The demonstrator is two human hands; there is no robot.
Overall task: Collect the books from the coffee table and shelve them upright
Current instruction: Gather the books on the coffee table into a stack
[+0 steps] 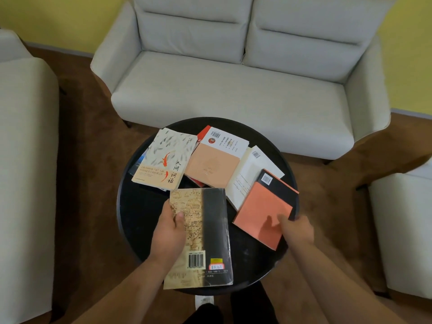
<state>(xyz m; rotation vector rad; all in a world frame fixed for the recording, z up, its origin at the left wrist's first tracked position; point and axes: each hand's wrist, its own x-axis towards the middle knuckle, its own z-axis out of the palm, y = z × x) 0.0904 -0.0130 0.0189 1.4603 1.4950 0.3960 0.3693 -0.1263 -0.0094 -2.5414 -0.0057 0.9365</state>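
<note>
Several books lie on a round black coffee table (138,206). My left hand (169,232) grips the left edge of a map-covered book (205,230) with a dark band, thumb on its cover. My right hand (295,228) touches the near right edge of an orange and black book (264,213); I cannot tell whether its blurred fingers curl round the edge. Farther back lie a white book with red fish (163,157), a peach-covered book (212,164) on a red one, and a white book (252,169). A blue book edge (138,163) shows under the fish book.
A pale grey two-seat sofa (233,90) stands behind the table. Armchairs flank it, one at the left (25,160) and one at the right (402,230). Brown carpet (88,160) covers the floor. No shelf is in view.
</note>
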